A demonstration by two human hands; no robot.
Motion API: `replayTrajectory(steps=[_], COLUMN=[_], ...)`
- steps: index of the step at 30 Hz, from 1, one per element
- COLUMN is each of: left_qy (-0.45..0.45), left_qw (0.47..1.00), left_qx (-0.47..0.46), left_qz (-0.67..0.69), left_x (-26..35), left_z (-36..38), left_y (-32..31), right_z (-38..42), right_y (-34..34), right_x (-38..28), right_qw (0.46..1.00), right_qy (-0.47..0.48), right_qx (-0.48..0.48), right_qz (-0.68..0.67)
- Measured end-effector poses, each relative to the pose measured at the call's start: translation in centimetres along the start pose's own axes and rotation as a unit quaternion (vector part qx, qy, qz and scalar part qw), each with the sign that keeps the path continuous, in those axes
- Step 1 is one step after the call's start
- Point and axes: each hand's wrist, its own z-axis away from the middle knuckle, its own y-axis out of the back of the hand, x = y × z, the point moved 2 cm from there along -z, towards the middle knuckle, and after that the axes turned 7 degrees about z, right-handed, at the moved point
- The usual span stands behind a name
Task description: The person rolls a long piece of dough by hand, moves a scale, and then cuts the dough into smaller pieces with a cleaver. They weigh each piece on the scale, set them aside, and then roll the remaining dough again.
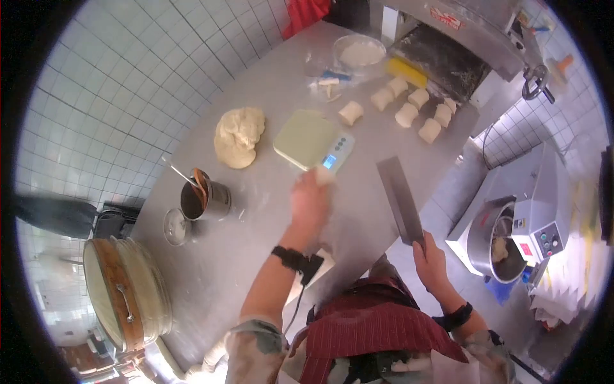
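Just below the lit display of a kitchen scale [307, 139], my left hand [311, 200] is closed on a small dough piece [325, 175], and motion blurs it. Nothing rests on the scale's plate. On the right, my right hand [430, 261] grips the handle of a cleaver [401, 201], its broad blade pointing up and away over the table's edge. A large dough lump [239, 137] lies left of the scale. One cut dough piece [350, 113] sits right of the scale, and several more dough pieces [407, 115] are grouped farther right.
A metal pot [217, 201] with utensils and a glass jar [176, 227] stand at left, near stacked steamers [118, 294]. A bowl of flour [360, 52], a yellow scraper [407, 72] and a roller machine [441, 57] are at the back. A mixer [502, 240] stands right.
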Motion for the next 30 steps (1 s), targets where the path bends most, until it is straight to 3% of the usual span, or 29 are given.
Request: replayTrajectory(steps=[1,2,4,5,7,10,11,13,16,25,30], left_qy=[0.044,0.042,0.008,0.005,0.048,0.019,0.025,0.051,0.064,0.155,0.101], left_qw=[0.998,0.998,0.990,0.989,0.996,0.999,0.998,0.987,0.983,0.973,0.981], left_qx=[0.031,0.038,0.140,0.145,0.050,0.044,0.046,0.150,0.168,0.168,0.168], left_qz=[0.042,0.038,-0.007,-0.012,-0.062,-0.020,-0.024,0.007,0.024,0.018,0.011], left_x=[0.5,-0.2,-1.5,-1.7,-1.5,-1.9,-2.0,-1.6,-2.9,-0.8,0.5], left_z=[-2.5,-4.8,-8.3,-9.3,-10.7,-10.3,-9.6,-8.0,-5.9,-6.1,-8.6], left_y=[1.6,1.8,1.8,1.7,1.4,2.0,2.6,5.0,7.1,6.7,4.9], right_z=[-0.4,-0.8,-1.6,-1.8,-2.4,-3.5,-3.9,-4.9,-6.3,-9.8,-11.0], right_y=[0.3,0.4,1.0,1.4,2.1,3.1,3.4,3.9,4.5,6.0,6.8], right_x=[0.6,1.3,2.2,2.4,2.9,3.7,4.0,4.3,4.8,5.0,5.8], right_qw=[1.000,1.000,1.000,1.000,1.000,0.999,0.999,0.998,0.996,0.988,0.986], right_qy=[0.007,0.014,0.026,0.019,0.015,0.042,0.053,0.069,0.073,0.134,0.137], right_qx=[0.002,0.003,0.006,-0.002,-0.009,-0.013,-0.008,-0.011,-0.045,-0.076,-0.078], right_qz=[-0.003,-0.005,-0.011,-0.013,-0.017,-0.015,-0.006,-0.001,0.019,0.020,0.057])
